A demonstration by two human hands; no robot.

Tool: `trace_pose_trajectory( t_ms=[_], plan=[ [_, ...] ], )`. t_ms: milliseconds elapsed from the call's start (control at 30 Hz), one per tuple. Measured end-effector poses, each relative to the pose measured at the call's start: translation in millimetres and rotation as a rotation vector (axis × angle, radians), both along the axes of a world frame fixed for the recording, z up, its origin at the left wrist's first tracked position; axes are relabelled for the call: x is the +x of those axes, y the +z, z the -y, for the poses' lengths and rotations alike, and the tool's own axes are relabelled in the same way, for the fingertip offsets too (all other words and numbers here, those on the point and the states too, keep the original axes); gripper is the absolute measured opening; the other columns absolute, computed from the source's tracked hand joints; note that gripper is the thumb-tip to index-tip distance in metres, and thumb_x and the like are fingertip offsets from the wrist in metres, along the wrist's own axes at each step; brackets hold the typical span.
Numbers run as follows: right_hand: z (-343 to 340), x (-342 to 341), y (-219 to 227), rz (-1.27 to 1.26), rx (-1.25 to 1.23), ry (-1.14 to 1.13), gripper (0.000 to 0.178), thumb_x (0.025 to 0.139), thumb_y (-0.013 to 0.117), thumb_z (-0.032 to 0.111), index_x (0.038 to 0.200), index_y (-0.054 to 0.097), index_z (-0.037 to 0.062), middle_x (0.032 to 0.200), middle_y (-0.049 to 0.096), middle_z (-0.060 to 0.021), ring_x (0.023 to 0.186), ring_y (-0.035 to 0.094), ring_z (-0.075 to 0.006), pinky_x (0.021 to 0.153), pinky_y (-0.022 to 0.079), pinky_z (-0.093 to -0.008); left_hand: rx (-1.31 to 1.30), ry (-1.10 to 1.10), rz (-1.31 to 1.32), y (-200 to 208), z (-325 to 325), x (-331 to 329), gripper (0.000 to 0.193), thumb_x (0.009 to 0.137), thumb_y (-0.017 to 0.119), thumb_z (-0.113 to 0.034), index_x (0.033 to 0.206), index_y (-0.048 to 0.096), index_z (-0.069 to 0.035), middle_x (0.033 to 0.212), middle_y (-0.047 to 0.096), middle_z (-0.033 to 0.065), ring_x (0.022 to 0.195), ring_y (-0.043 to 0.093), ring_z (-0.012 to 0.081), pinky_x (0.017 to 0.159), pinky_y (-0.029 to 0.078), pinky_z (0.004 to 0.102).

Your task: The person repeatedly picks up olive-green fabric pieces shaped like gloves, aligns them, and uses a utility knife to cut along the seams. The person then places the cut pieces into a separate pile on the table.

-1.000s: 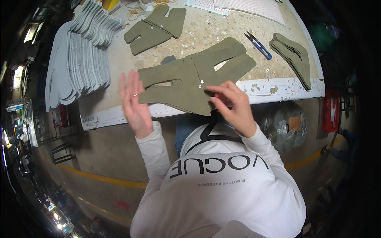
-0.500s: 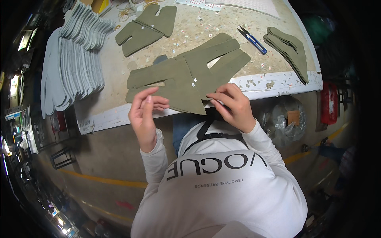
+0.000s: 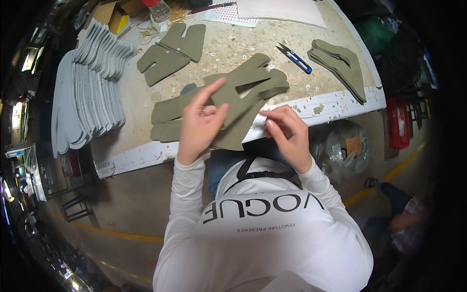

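Note:
Olive-green cut fabric pieces [image 3: 168, 113] with finger-like slits lie stacked at the table's near edge. The uppermost piece [image 3: 238, 107] is raised and turned over on itself, slightly smeared by motion. My left hand [image 3: 202, 127] is over its left part, index finger stretched out and thumb apart, the other fingers curled. At the right, beside the fabric's near edge, my right hand [image 3: 291, 135] has thumb and index finger pinched together. Whatever sits between those fingertips is too small to make out. Blue-handled thread snips [image 3: 297, 60] lie beyond the right hand.
Grey fabric pieces [image 3: 92, 97] form a long stack at the left. More olive pieces [image 3: 172, 53] lie far left, and others [image 3: 338, 63] at the right. A printed sheet [image 3: 228, 17] and a cardboard box [image 3: 104, 14] are at the back. A person's leg [image 3: 391, 194] shows at right.
The top olive piece has gone from lying flat to being lifted and folded over. My left hand has moved right, over the fabric. The view has shifted slightly.

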State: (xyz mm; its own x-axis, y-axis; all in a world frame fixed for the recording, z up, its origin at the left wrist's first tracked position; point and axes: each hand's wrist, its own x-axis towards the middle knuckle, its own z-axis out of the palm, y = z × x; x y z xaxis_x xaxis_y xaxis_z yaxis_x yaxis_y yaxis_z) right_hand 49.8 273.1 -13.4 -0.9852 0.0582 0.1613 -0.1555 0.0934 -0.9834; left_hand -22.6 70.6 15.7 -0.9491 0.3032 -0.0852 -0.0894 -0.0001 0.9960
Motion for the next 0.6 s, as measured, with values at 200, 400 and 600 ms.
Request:
trace_pose_trajectory(
  t_ms=[200,400,600],
  plan=[
    [17.2,-29.6,-3.5,0.100,-0.268,0.229,0.048,0.093,0.058,0.000,0.139,0.046,0.0001,0.132,0.051,-0.0120,0.119,0.055,-0.0199,0.095,0.047,-0.0309,0.233,0.340,-0.159,32.5,63.8,17.3,0.055,0.088,0.056,0.006,0.142,0.041,0.007,0.129,0.055,0.0173,0.095,0.062,0.0103,0.085,0.049,0.0234],
    [48.3,-40.3,1.0,0.183,-0.317,0.229,0.061,0.085,0.064,-0.003,0.142,0.045,0.0096,0.127,0.050,-0.0091,0.108,0.056,-0.0172,0.083,0.052,-0.0239,0.235,0.603,-0.233,56.6,119.1,52.4,0.055,0.088,0.053,0.005,0.142,0.040,0.009,0.131,0.055,0.0208,0.111,0.060,0.0201,0.098,0.047,0.0307],
    [53.1,-44.3,3.7,0.187,0.076,0.408,0.067,0.084,0.061,-0.009,0.145,0.043,0.0087,0.125,0.050,-0.0093,0.094,0.048,-0.0076,0.080,0.047,-0.0208,0.157,0.629,-0.217,61.0,115.5,32.9,0.057,0.088,0.058,0.003,0.142,0.039,0.007,0.131,0.054,0.0179,0.111,0.059,0.0175,0.094,0.050,0.0286]
  ],
)
